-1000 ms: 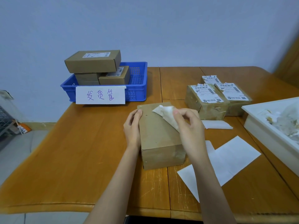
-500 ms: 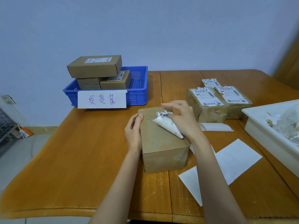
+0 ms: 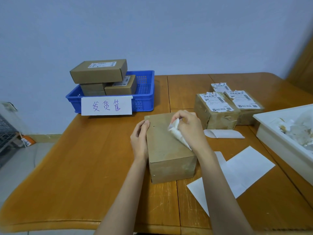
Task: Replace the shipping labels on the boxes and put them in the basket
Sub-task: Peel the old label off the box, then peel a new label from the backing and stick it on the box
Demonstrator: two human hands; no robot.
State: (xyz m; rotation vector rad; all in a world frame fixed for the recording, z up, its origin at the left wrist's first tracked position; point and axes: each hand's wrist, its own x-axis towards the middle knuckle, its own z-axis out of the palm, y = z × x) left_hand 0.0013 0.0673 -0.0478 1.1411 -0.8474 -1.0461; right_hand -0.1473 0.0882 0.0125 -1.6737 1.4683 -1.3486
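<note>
You are working at a glossy orange-brown wooden table (image 3: 88,160). A plain brown cardboard box (image 3: 166,146) is sitting mid-table. Behind it to the left, a blue perforated plastic basket (image 3: 144,97) is resting; to its right, two taped labelled parcels (image 3: 218,112), white paper sheets (image 3: 240,172) and a white plastic tray (image 3: 277,143) are lying.

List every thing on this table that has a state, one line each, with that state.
left hand: rests on the box's left edge, steadying it
right hand: pinches the old label
old label: crumpled, mostly peeled off the box
box: closed, flat on the table
blue basket: holds stacked labelled boxes
two taped boxes: closed, torn labels on top
white tray: holds paper scraps
backing sheets: lying flat
</note>
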